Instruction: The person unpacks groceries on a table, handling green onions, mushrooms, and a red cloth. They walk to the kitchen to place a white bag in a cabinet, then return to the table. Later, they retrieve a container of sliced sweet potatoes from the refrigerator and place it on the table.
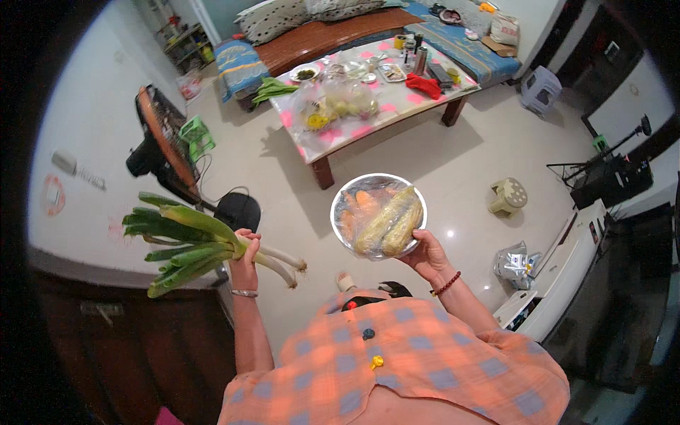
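My left hand (246, 256) is closed around the pale stalks of large green onions (199, 247), whose green leaves point left and rooted white ends point right. With my right hand (426, 256) I grip the lower right rim of a round metal bowl (334, 217). Inside the bowl lie two plastic-wrapped ears of corn (386, 219) on the right and several carrots (366, 203) under clear plastic on the left. The bowl is held above the floor, apart from the onions.
A low table (361, 139) ahead bears plastic bags, dishes, bottles and leafy greens. A standing fan (164, 143) is at left. A small stool (508, 197) and a plastic bag (515, 265) are on the floor at right, beside a white cabinet (571, 276). A sofa (334, 37) stands behind the table.
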Demonstrator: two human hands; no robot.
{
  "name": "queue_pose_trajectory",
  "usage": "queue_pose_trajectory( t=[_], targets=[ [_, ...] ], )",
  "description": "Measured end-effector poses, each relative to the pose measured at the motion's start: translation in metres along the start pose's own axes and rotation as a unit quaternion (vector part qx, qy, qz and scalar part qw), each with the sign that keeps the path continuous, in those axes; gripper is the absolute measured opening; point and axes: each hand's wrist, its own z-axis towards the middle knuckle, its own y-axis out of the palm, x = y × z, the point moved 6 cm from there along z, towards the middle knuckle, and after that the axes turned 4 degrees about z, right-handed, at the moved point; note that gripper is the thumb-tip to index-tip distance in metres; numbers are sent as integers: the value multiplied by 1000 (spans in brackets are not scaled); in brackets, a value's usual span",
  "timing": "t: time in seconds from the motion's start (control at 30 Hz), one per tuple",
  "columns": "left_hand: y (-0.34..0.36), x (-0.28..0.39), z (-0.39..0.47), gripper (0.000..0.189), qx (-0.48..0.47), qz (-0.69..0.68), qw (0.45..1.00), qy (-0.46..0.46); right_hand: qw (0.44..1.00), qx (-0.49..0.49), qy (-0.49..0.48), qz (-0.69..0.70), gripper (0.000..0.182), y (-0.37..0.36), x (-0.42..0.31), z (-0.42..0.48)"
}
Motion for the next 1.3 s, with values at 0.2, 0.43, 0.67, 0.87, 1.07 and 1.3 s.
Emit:
queue_pose_trajectory(
  t=[0.2,0.43,0.67,0.87,1.07,1.3],
  targets=[
    [63,-9,121,30,-82,-36,996,-9,998,15,-47,27,55,6,-48,69],
    [117,-37,238,30,-73,-35,996,-31,992,61,-99,40,54,-32,-147,221],
    [182,-63,351,27,-27,7,997,-79,986,111,-106,70,50,-94,-272,411],
    [288,-76,447,29,-41,-8,991,-129,981,150,-112,42,59,-131,-381,555],
    [362,-115,503,33,-58,-12,982,-181,972,198,-111,55,71,-178,-426,670],
    [414,-148,561,35,-64,0,983,-173,957,215,-128,147,47,-238,-446,749]
  ],
)
